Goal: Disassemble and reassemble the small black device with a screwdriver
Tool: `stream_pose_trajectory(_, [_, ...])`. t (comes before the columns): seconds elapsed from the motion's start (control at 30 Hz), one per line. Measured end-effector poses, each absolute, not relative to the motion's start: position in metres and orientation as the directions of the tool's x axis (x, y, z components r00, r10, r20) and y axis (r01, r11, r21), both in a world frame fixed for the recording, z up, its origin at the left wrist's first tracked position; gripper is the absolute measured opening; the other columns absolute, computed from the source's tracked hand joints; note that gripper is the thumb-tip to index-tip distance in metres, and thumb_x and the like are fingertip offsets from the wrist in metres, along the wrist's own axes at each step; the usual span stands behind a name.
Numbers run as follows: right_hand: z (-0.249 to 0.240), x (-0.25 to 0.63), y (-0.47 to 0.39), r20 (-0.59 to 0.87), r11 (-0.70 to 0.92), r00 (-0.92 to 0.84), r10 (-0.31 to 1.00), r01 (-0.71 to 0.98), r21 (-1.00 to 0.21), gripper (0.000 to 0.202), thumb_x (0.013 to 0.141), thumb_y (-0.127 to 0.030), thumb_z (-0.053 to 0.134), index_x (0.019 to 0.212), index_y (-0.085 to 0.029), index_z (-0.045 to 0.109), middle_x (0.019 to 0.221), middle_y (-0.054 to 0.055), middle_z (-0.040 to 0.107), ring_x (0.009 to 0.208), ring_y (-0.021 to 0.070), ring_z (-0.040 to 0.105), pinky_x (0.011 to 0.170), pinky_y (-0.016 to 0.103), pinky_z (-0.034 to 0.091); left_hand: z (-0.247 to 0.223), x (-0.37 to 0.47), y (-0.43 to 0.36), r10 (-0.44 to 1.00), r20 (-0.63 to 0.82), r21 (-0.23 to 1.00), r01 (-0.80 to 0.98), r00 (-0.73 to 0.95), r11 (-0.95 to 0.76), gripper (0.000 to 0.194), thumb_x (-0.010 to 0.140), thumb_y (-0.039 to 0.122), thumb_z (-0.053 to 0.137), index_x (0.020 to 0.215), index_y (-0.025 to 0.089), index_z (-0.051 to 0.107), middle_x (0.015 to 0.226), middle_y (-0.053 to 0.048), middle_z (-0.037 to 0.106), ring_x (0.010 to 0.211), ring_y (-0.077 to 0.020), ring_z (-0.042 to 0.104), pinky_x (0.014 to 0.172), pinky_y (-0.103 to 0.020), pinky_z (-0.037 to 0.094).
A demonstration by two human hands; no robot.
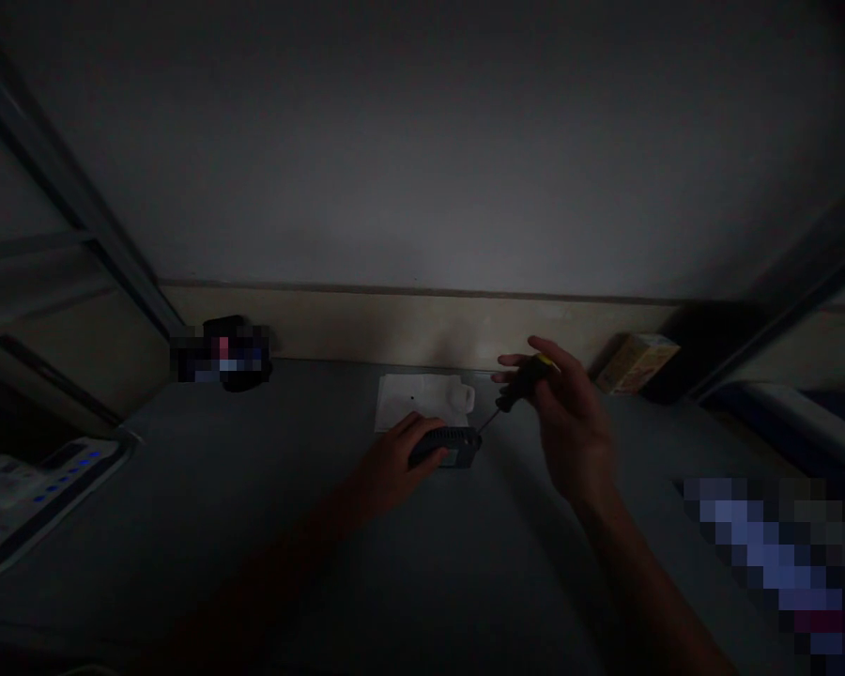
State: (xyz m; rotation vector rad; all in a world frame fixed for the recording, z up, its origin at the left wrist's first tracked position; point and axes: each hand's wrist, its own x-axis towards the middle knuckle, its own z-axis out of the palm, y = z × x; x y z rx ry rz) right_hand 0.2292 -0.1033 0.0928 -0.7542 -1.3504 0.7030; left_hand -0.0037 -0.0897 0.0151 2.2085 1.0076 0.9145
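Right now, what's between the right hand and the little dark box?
In the head view, a screwdriver: its handle is in the right hand, its thin shaft slants down to the dark box.

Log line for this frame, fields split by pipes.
left hand: holds dark device | right hand: holds screwdriver, tip at device's right end | white sheet: behind device

"What lies toward the back of the grey table (253,563)?"

"A patterned, yellowish box (637,364) sits on the right, near the beige lower band (359,324) of the wall (408,160). On the left is a dark object (245,377), partly pixelated."

"And at the far left?"

"A pale device (56,498) shows a row of small blue lights."

"The lower right?"

"A bluish patch (760,545), too pixelated to identify."
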Motion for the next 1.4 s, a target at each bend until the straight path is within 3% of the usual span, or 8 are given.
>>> stream_pose_trajectory(0.07, [0.091,0.23,-0.103,0.568,0.569,0.097,0.817,0.019,-0.822,0.034,0.099,-0.036,0.061,0.133,-0.034,0.059,0.128,0.007,0.066,0.103,0.0239,0.071,0.086,0.044,0.062,0.014,-0.004,-0.089,0.8,0.354,0.7,0.43,0.485,-0.571,0.029,0.102,0.03,0.059,0.131,0.027,0.059,0.119,-0.004,0.064,0.111,-0.02,0.064,0.098,-0.033,0.051])
stream_pose_trajectory(0.2, [0.091,0.228,-0.102,0.526,0.52,0.145,0.838,0.08,-0.85,0.047,0.088,-0.029,0.077,0.131,-0.035,0.058,0.106,0.003,0.069,0.086,0.0196,0.071,0.071,0.034,0.063,0.013,-0.005,-0.088,0.789,0.363,0.709,0.402,0.495,-0.579,0.03,0.102,0.03,0.059,0.132,0.027,0.059,0.12,-0.005,0.064,0.112,-0.0198,0.064,0.099,-0.033,0.05])
stream_pose_trajectory(0.4, [0.093,0.231,-0.102,0.543,0.547,0.141,0.828,0.008,-0.837,0.045,0.091,-0.027,0.072,0.132,-0.035,0.055,0.106,0.003,0.069,0.081,0.0198,0.074,0.07,0.039,0.065,0.016,-0.004,-0.091,0.785,0.342,0.728,0.383,0.517,-0.569,0.031,0.102,0.031,0.059,0.132,0.027,0.059,0.12,-0.005,0.065,0.113,-0.0201,0.064,0.1,-0.034,0.05])
stream_pose_trajectory(0.8, [0.091,0.235,-0.101,0.54,0.544,0.144,0.83,0.01,-0.839,0.044,0.089,-0.025,0.074,0.13,-0.034,0.058,0.102,0.003,0.068,0.08,0.0184,0.071,0.065,0.034,0.062,0.021,0.0,-0.096,0.771,0.4,0.66,0.428,0.497,-0.618,0.031,0.101,0.029,0.059,0.133,0.028,0.059,0.123,-0.004,0.062,0.115,-0.0201,0.062,0.101,-0.034,0.051])
stream_pose_trajectory(1.4, [0.091,0.232,-0.101,0.534,0.537,0.144,0.833,0.019,-0.843,0.044,0.089,-0.027,0.074,0.13,-0.033,0.057,0.1,0.003,0.068,0.081,0.0192,0.07,0.065,0.034,0.061,0.023,0.002,-0.098,0.768,0.398,0.668,0.414,0.502,-0.618,0.03,0.102,0.026,0.058,0.132,0.028,0.059,0.122,-0.005,0.062,0.115,-0.0202,0.063,0.1,-0.034,0.052])
